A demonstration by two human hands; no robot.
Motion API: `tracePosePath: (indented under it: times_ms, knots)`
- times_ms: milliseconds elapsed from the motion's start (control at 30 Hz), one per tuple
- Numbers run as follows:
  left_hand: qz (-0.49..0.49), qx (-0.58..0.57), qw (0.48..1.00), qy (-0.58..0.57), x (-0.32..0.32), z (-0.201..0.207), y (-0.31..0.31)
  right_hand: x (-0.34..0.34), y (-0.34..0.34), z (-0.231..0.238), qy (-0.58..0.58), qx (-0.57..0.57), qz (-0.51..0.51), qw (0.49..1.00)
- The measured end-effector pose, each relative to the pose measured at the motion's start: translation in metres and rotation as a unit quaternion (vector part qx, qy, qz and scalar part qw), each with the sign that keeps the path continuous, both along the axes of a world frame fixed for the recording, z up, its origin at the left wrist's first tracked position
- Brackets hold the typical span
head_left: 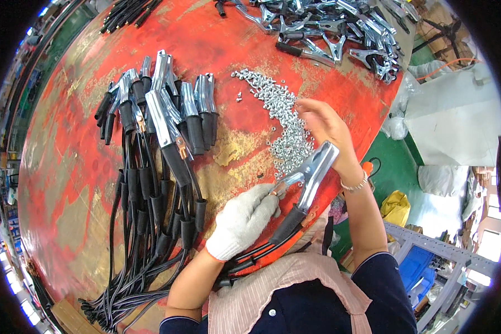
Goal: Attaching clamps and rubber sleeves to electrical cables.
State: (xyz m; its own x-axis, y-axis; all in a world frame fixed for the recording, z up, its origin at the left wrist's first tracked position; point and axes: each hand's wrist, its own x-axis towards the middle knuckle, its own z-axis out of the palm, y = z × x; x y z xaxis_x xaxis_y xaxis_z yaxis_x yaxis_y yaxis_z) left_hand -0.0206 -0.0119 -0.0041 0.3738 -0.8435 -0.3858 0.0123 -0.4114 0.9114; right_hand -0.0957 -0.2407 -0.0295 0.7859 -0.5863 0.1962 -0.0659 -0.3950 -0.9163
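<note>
My left hand point(245, 217), in a white knit glove, is closed around one handle of a silver metal cable clamp point(315, 175). The clamp tilts up to the right in front of me; its other handle wears a black sleeve point(288, 225). Beside that sleeve is a copper cable lug point(311, 216), and black cables run below the glove. My bare right hand point(328, 128) hovers at the right edge of a heap of small silver screws and nuts point(284, 111). Its fingers are stretched out and slightly blurred, and nothing shows in them.
A bunch of clamps point(161, 106) with black cables point(133, 222) lies on the worn red table point(228, 50) to the left. More loose clamps point(339, 33) are piled at the far right. Black cable ends point(129, 14) lie far left. Right of the table stands a metal rack point(440, 245).
</note>
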Motion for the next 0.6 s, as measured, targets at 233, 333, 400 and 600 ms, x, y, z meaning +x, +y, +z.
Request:
tracePosePath:
  times_ms: [233, 333, 400, 600]
  knots:
    - [0.01, -0.002, 1.0, 0.017, 0.005, -0.008, 0.001, 0.042, -0.021, -0.006, 0.106, -0.46, 0.137, 0.871]
    - [0.009, 0.018, 0.999, 0.039, 0.006, -0.003, 0.001, 0.049, -0.02, -0.003, 0.146, -0.518, 0.162, 0.827]
    - [0.007, 0.026, 0.999, 0.047, 0.006, -0.003, 0.001, 0.055, -0.019, -0.005, 0.147, -0.546, 0.167, 0.808]
    - [0.019, 0.005, 0.999, 0.04, 0.005, 0.001, 0.004, 0.052, -0.008, 0.022, 0.156, -0.357, 0.136, 0.911]
